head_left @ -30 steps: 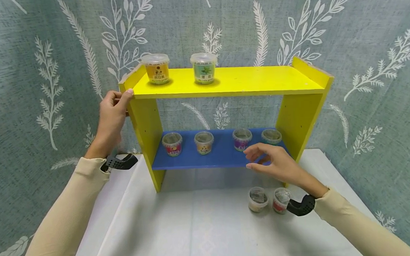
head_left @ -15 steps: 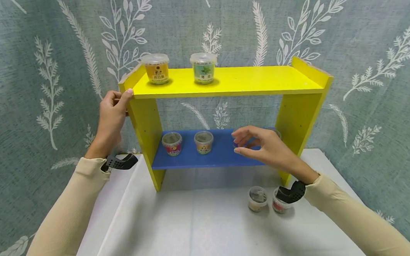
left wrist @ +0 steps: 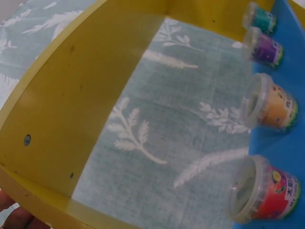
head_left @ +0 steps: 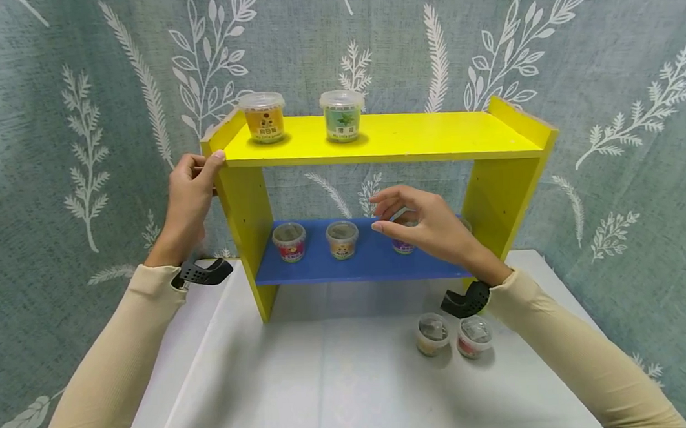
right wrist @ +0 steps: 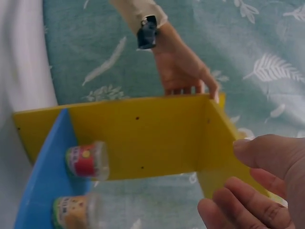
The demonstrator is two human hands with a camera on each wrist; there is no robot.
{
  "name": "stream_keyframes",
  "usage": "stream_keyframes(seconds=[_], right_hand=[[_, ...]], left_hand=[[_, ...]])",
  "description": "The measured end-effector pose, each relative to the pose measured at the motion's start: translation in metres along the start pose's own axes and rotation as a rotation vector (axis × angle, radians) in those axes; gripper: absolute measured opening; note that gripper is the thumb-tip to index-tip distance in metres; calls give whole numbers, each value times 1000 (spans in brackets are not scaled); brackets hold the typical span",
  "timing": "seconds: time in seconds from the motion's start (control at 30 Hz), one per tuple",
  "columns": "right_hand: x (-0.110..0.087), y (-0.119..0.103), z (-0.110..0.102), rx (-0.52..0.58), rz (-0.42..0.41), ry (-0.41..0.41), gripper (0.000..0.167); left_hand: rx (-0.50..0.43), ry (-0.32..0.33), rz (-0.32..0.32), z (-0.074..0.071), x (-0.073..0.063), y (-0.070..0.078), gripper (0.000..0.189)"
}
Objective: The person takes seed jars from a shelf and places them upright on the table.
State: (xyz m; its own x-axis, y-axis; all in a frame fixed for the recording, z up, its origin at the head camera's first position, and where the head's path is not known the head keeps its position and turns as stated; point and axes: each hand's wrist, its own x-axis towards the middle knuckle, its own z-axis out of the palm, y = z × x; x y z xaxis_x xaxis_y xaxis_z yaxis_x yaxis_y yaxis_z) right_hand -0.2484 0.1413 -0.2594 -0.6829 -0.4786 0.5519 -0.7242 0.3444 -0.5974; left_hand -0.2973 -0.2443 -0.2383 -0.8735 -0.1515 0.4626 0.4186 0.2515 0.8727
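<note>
My left hand point(head_left: 184, 200) grips the upper left corner of a yellow shelf point(head_left: 414, 136), thumb on its front edge. The right hand point(head_left: 421, 219) is held before the opening above the blue lower board point(head_left: 357, 270), fingers loosely curved, nothing in them. Behind it, a purple-labelled plastic cup point(head_left: 403, 246) is partly covered. Further left on that board stand a red-labelled cup point(head_left: 290, 250) and an orange-labelled cup point(head_left: 342, 247). A green-labelled cup point(left wrist: 264, 20) shows at the far end in the left wrist view; in the head view my right hand mostly hides it.
On the top board stand a lidded orange cup point(head_left: 265, 122) at the left and a lidded green cup point(head_left: 342, 120) beside it. Two more cups, one pale point(head_left: 432, 342) and one red-labelled point(head_left: 471, 347), sit on the white table point(head_left: 288, 385). A leaf-patterned curtain point(head_left: 398, 43) hangs behind.
My right hand has moved up and left, from in front of the blue board's right part to past the purple-labelled cup. The left hand keeps its grip on the shelf.
</note>
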Motion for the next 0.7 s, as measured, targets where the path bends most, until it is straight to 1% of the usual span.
stream_keyframes(seconds=[0.27,0.53,0.63,0.7], right_hand=[[22,-15,-5,55,-37,52,38],[40,-29,-12,104,-25,79,40],[49,-33,-17,133,-26,103,41],[57,-34,-21,133,-25,123,42]], left_hand=[[-18,12,7,0,0,-1,37],[-14,8,9,1,0,-1,37],[-9,6,7,1,0,-1,37],[-11,3,6,1,0,-1,36]])
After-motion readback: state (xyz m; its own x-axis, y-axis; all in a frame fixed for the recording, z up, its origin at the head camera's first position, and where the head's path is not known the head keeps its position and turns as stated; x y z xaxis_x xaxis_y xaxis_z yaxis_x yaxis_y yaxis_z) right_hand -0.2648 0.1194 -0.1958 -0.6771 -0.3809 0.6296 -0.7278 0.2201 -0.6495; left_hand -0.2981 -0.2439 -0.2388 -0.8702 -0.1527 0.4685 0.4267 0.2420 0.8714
